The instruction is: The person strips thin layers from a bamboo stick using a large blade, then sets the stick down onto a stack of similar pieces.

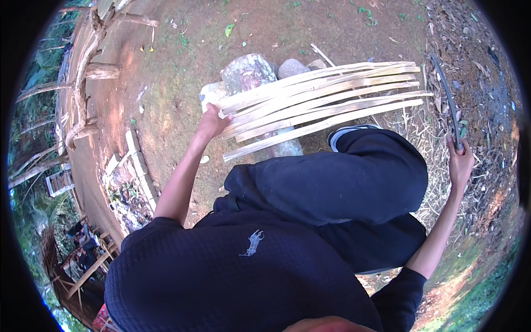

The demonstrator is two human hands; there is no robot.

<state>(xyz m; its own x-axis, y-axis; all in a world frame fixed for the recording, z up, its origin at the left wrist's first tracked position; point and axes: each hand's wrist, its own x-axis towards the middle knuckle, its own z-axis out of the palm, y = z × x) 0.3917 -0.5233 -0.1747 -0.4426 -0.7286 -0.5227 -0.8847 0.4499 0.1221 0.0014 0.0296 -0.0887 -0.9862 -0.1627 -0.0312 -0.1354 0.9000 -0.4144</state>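
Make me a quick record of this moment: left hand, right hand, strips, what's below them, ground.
Left hand: the left hand touches the left ends of several strips; its grip is partly hidden
Right hand: the right hand grips one end of a long dark tool, out to the right
Strips: pale wooden strips, spread side by side
Below strips: a pale block; contact unclear
Ground: brown dirt
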